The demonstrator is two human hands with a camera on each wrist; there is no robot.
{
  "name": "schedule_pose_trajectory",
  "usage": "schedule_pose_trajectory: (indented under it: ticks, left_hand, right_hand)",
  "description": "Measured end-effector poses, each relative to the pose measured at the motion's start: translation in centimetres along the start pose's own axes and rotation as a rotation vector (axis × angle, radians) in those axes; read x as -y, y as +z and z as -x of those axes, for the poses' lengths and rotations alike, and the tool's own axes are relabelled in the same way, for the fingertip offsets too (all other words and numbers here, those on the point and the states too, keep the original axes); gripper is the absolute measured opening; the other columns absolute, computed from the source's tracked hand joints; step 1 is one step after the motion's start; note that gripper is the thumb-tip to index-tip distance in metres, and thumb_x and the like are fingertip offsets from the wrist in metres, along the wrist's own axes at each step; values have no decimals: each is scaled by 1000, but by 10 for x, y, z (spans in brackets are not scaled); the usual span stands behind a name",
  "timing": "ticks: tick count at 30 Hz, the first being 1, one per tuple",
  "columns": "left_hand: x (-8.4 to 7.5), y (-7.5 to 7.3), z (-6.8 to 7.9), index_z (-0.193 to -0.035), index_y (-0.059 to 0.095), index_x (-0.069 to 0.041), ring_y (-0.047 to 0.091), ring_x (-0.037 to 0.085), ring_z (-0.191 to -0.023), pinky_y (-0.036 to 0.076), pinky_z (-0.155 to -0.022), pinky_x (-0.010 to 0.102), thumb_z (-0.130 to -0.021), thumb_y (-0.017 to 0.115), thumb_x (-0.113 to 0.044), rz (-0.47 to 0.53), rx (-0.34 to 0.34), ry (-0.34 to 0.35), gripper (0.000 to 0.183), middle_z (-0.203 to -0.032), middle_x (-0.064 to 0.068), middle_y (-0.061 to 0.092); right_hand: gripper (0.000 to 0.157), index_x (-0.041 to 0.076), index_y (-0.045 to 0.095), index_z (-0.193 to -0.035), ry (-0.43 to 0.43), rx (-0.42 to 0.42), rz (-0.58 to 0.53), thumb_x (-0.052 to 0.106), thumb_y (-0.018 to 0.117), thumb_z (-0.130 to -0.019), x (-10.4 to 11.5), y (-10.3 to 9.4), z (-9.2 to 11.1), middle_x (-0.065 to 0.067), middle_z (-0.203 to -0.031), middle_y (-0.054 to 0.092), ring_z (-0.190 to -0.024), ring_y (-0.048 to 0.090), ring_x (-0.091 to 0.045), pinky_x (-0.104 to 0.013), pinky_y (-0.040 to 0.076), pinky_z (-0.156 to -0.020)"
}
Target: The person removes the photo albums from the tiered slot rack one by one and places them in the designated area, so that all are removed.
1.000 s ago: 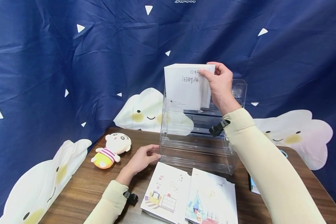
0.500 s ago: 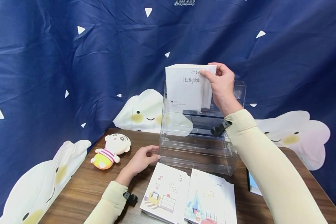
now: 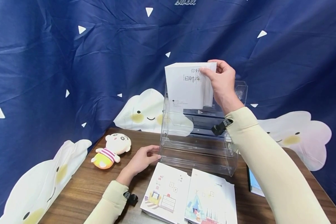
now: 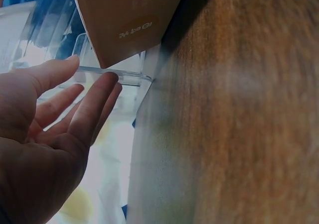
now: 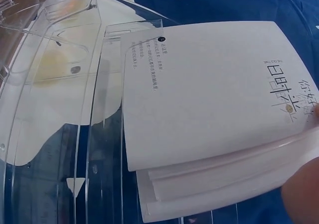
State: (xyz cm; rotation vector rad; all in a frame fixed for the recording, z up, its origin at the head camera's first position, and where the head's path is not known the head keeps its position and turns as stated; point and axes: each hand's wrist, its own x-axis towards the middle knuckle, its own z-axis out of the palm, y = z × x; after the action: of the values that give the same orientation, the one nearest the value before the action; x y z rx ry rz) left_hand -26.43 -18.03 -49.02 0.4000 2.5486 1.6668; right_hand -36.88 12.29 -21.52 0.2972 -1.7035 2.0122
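Note:
My right hand (image 3: 224, 82) grips a thick white book (image 3: 184, 87) with dark Chinese lettering by its upper right edge, thumb in front and fingers behind. The book stands upright at the top tier of a clear acrylic tiered rack (image 3: 196, 161), its lower edge overlapping the tier in the right wrist view. There, a bit of the thumb (image 5: 301, 194) shows at the edge. Low at the rack's left side, my left hand (image 3: 141, 160) touches the rack with thumb and fingertips, fingers fairly straight and spread. Its fingertips meet the clear edge in the left wrist view.
Two white illustrated books (image 3: 168, 189) lie in front of the rack. A plush doll (image 3: 112, 151) with a striped shirt lies at left. A blue-covered book (image 3: 254, 183) is partly hidden by the right sleeve. Behind the table hangs a dark blue curtain (image 3: 114, 46).
The white book and my right hand have shifted very slightly at the top tier. My left hand stays at the rack's lower left side.

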Motion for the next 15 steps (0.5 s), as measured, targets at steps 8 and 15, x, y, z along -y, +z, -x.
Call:
schedule_pose_trajectory:
  ticks: [8,15]
  left_hand:
    - [-1,0,0,-149,66,1,78,28,-119,70,-93,32,-105,78,-12,8,2,-8,48,-138,21,77]
    - [0,0,1,-149,67,-1,78,28,-120,69,-95,34,-105,78,-14,-8,-8,-7,47,-138,20,77]
  right_hand:
    - [27,15,77,-109,-15,-2,20,2,91,-89,14,-3,-1,5,-96,75,-92,73,-11,-24,59,-79]
    - [26,15,78,-109,-19,-11,12,4,92,-90,18,-11,2,4,-97,76,-93,74,-12,-25,59,-81]
